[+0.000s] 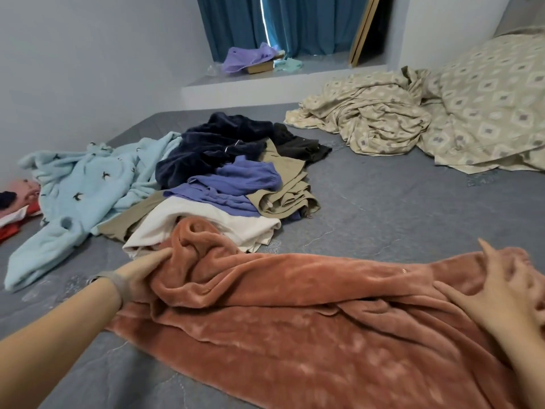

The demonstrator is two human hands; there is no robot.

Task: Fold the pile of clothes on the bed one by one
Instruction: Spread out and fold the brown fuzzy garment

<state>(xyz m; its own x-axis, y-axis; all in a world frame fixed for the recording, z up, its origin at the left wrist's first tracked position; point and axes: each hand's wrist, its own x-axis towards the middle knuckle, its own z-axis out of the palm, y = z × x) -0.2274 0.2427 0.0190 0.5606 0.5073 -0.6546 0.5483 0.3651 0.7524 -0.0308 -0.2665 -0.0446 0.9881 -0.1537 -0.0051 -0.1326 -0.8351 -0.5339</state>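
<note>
the left hand point(141, 273) reaches forward to the far left end of a fleecy rust-orange garment point(295, 314) and grips it, the fingers point(156, 256) curled into a bunched fold of the cloth so that most of them are buried in the pile and cannot be counted. a grey band point(116, 280) sits on that wrist. the right hand point(507, 293) holds the garment's right end, its fingers spread and bent, pressing into the fabric with the thumb lying along the cloth; this hand is blurred and partly cut off by the frame edge, so how much cloth it has pinched is hard to tell.

the garment lies stretched across the near part of the grey bed point(383, 202), between the two hands, its lower right corner running out of the frame. its shape, whether top or trousers, cannot be made out.

just beyond it sits the pile of clothes point(236, 178): a white piece point(206, 222) touching the orange fleece, then a periwinkle one point(236, 184), khaki cloth point(286, 190), a dark navy fleece point(212, 143) and a light blue robe point(88, 184) with small dark bird shapes spread to the left. a patterned beige duvet point(427, 122) lies crumpled at the far right. on the window ledge point(265, 81) there is a purple item point(247, 57), too small to identify, below teal curtains point(280, 22).
</note>
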